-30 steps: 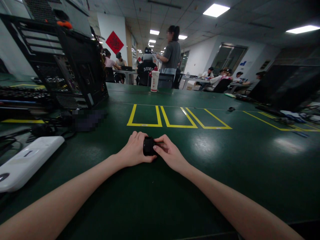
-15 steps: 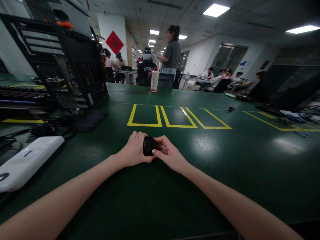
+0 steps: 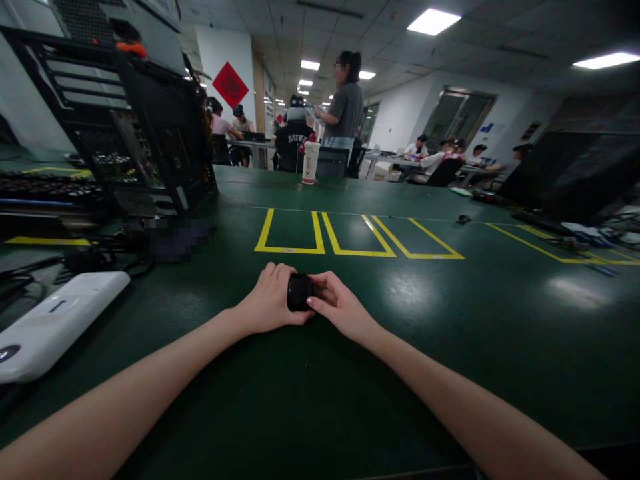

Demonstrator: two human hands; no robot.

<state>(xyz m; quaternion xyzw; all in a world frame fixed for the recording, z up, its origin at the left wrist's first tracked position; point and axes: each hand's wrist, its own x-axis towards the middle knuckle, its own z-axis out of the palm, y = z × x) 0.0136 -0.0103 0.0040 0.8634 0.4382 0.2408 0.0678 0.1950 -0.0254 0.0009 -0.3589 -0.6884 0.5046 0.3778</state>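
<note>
Between my two hands is a small black cylindrical object (image 3: 299,292), lying on its side close to the green tabletop. Its exact kind is too dark to make out. My left hand (image 3: 273,297) wraps round its left end, thumb below and fingers over the far side. From the right, the thumb and fingertips of my right hand (image 3: 340,305) pinch the other end. Fingers partly cover both ends of the object.
Yellow tape outlines (image 3: 357,253) mark the green table (image 3: 425,373) beyond my hands. A black computer case (image 3: 165,133), cables and a white device (image 3: 65,320) stand left. A white cup (image 3: 309,162) is at the far edge. A small black round piece (image 3: 463,219) lies right.
</note>
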